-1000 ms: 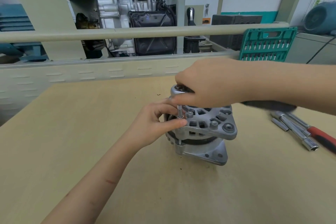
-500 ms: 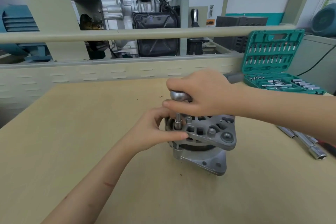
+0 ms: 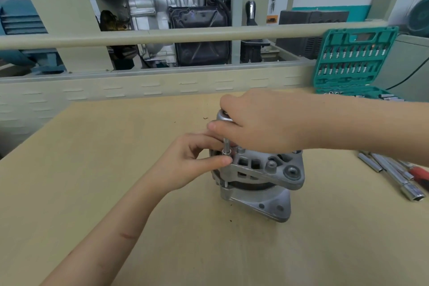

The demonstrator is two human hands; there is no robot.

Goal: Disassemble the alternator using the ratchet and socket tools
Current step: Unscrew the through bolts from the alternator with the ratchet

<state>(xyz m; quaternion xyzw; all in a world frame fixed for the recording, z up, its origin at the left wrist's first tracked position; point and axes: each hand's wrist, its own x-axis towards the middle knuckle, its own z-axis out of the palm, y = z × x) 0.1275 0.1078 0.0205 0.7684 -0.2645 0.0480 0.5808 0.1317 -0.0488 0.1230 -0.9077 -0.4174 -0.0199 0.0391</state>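
1. We find the alternator (image 3: 257,176) standing upright on the desk (image 3: 116,169), near its middle, resting on its lower mounting flange.
2. The right hand (image 3: 262,123) covers the head of the ratchet (image 3: 224,116), its fingers curled over the chrome head. A thin shaft runs down from it to the socket (image 3: 226,152) at a through-bolt on the housing's left edge.
3. The left hand (image 3: 185,165) has thumb and forefinger narrowed to a pinch around the socket, steadying it against the housing.
4. Handling judgement: the cast housing looks heavy, rigid and stable on its flat base. It should not tip easily, yet side force from the ratchet could make it slide on the smooth desk. The ribbed upper bracket and mounting ears offer the firmest hold.
5. Materials: dull grey cast metal with open vent slots, a dark band between the 2 halves, polished chrome tooling.
6. Loose extension bars (image 3: 394,174) lie well apart at right; a green tool case (image 3: 355,58) stands open behind.
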